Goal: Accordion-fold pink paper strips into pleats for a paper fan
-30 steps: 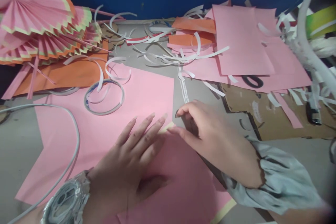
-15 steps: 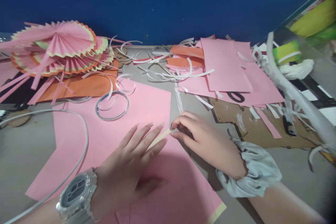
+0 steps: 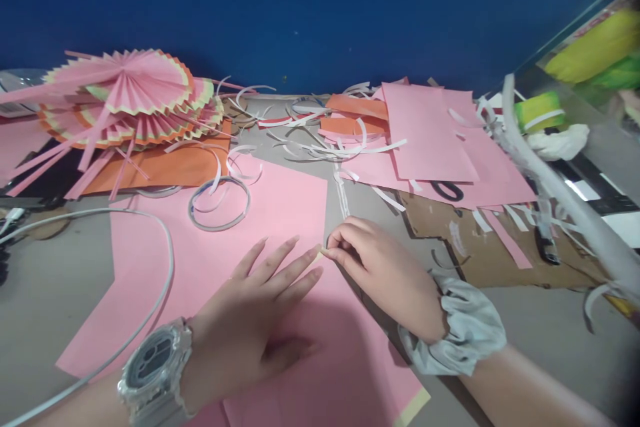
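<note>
My left hand [image 3: 250, 307], with a clear watch on the wrist, lies flat with fingers spread on pink paper [image 3: 350, 340]. Its fingers cover most of a pale yellow strip [image 3: 319, 255] along the sheet. At the sheet's edge, the thumb and forefinger of my right hand [image 3: 385, 280] pinch the strip's end, close to my left fingertips. A pale scrunchie [image 3: 470, 327] circles my right wrist. Another pale yellow strip [image 3: 416, 407] runs along the paper's lower right corner. Beyond my left hand, a grey ring [image 3: 219, 229] rests on the pink paper.
Pleated pink paper rosettes [image 3: 150, 83] are piled at the back left over orange paper [image 3: 165, 167]. Pink sheets [image 3: 430, 140] and curled white strips [image 3: 370, 145] lie farther back. Cardboard [image 3: 480, 260] and a black-handled cutter [image 3: 547, 245] are at right. A white cable [image 3: 171, 253] crosses the left side.
My left fingers have shifted over the strip, covering more of it. My right hand still pinches the end at the paper's edge. The view has shifted slightly.
</note>
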